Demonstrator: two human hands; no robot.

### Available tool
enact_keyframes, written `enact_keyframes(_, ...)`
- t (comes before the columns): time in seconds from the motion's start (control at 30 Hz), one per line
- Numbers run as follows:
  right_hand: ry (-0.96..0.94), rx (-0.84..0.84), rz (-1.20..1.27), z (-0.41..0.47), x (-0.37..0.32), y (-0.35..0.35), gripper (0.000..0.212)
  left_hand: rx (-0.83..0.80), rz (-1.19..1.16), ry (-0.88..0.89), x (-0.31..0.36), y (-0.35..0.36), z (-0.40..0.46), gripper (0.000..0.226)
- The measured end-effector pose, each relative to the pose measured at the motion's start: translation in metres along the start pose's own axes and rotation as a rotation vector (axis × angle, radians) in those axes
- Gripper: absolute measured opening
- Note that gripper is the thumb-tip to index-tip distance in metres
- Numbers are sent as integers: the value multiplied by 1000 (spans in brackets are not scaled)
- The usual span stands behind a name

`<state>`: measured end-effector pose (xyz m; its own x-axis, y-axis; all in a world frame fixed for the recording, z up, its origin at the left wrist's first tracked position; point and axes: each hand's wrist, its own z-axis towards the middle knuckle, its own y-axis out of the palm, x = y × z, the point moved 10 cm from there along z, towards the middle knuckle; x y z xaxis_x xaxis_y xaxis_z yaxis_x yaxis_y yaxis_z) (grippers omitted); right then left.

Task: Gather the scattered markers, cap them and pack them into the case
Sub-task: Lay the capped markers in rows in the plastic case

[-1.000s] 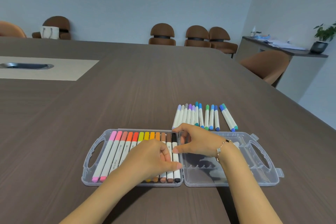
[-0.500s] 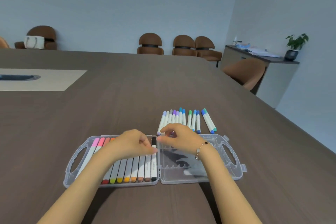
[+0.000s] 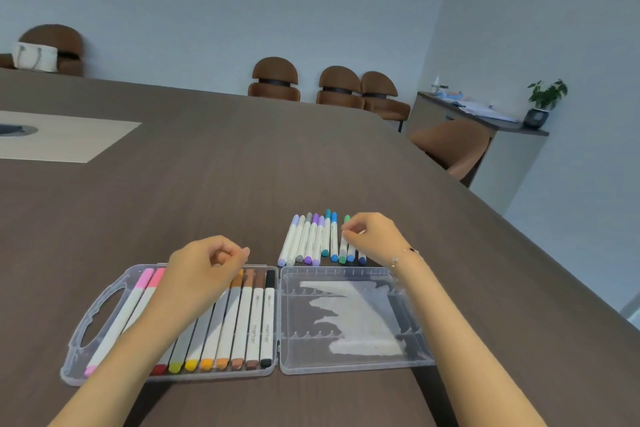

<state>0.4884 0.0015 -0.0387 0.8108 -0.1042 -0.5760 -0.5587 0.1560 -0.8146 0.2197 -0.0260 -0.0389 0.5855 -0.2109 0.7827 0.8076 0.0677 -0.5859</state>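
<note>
From the head view I see my left hand (image 3: 207, 265) hovering loosely curled over the case (image 3: 412, 359), holding nothing. My right hand (image 3: 372, 236) reaches forward, fingertips pinching at the green marker (image 3: 345, 236); whether it truly grips, I cannot tell. The dark wood table (image 3: 242, 177) fills a room lined with brown chairs (image 3: 275, 80). Loose markers (image 3: 313, 239) lie just beyond the case; packed markers (image 3: 252, 322) fill its left half.
</note>
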Motion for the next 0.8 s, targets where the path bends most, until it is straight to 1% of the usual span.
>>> enact_keyframes(0.1,-75,-30,21,14,-39,26,22,54,18,22,1,-4,0,18)
enact_keyframes(0.2,-85,-98,-30,28,-68,62,24,79,35,28,2,-6,-2,18)
enact_keyframes(0.27,-54,-132,-114,37,-75,83,17,90,52,32,1,-6,-2,19)
enact_keyframes(0.3,-33,-122,-152,42,-76,88,12,93,54,35,1,-6,-2,19)
enact_keyframes(0.33,-14,-108,-167,45,-76,90,15,96,57,35,1,-7,-2,19)
enact_keyframes(0.4,10,-100,-191,50,-75,94,33,110,65,36,0,-9,-1,19)
enact_keyframes(0.47,13,-108,-211,51,-76,96,39,119,69,34,0,-10,0,19)
enact_keyframes(0.57,8,-146,-209,52,-78,99,45,90,80,25,-1,-8,0,18)
enact_keyframes(0.63,-5,-162,-168,51,-79,96,47,70,82,23,-2,-6,0,18)
enact_keyframes(0.67,-10,-169,-109,50,-78,92,48,62,82,25,-2,-6,0,18)
enact_keyframes(0.8,-46,-176,213,31,-74,67,53,-8,81,50,3,1,-3,18)
